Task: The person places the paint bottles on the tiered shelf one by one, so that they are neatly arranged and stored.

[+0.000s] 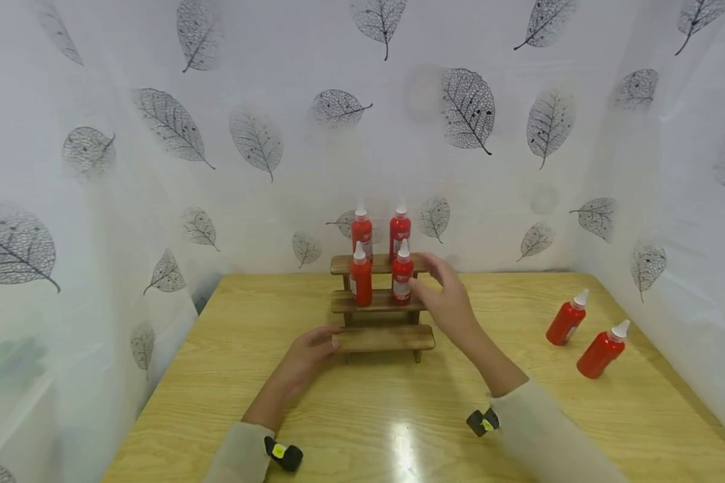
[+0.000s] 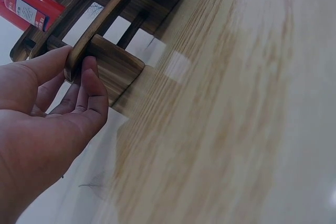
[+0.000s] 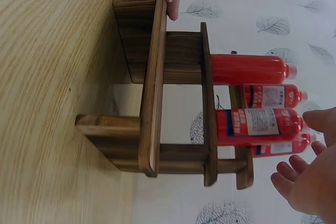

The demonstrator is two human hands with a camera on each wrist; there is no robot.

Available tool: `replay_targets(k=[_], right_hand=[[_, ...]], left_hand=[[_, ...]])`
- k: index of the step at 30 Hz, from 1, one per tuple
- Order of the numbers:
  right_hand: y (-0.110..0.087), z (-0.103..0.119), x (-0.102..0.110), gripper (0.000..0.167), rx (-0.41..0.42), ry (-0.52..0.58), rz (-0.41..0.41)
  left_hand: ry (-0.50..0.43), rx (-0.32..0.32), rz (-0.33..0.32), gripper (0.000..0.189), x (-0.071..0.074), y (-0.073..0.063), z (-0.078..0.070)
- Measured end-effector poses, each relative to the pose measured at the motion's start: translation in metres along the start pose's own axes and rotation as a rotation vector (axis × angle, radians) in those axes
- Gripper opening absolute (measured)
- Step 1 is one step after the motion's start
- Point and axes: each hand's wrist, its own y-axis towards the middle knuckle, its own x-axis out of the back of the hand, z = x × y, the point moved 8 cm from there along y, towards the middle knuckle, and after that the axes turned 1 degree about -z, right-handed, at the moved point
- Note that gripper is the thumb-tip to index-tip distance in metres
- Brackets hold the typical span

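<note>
On the pale yellow wood-grain bench [image 1: 266, 402], by white leaf-print sheeting [image 1: 314, 54]: dark brown three-step wooden stand [image 1: 387, 339]. Holds four upright red plastic bottles with white pointed caps [image 1: 360, 285], two on top step [image 1: 341, 265], two on middle step [image 1: 341, 302]. Left hand [image 1: 308, 355] clamped on left end of bottom step [image 2: 107, 11]. Right hand [image 1: 453, 305] has thumb and fingers apart, just beside the right-hand middle bottle [image 1: 402, 272]; contact, can't tell from here. Two matching bottles [image 1: 601, 354] on the bench to the right, well apart from the stand.
</note>
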Motion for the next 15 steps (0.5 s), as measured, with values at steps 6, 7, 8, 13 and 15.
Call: replay_targets(k=[6, 7, 8, 13, 15], right_hand=[[-0.022, -0.003, 0.04, 0.055, 0.036, -0.074, -0.082], [-0.026, -0.005, 0.047, 0.055, 0.026, -0.089, -0.098], [-0.031, -0.007, 0.055, 0.055, 0.014, -0.097, -0.113], [-0.055, -0.019, 0.091, 0.057, -0.038, -0.167, -0.172], [-0.064, -0.022, 0.106, 0.058, -0.048, -0.186, -0.201]], left_hand=[[0.017, -0.015, 0.005, 0.045, -0.003, 0.0, -0.003], [0.02, -0.013, -0.001, 0.044, -0.003, -0.001, -0.003], [0.029, -0.016, -0.002, 0.044, -0.003, -0.001, -0.003], [0.02, -0.005, -0.016, 0.042, -0.001, -0.002, -0.001], [0.019, -0.001, -0.016, 0.043, -0.001, -0.001, 0.0]])
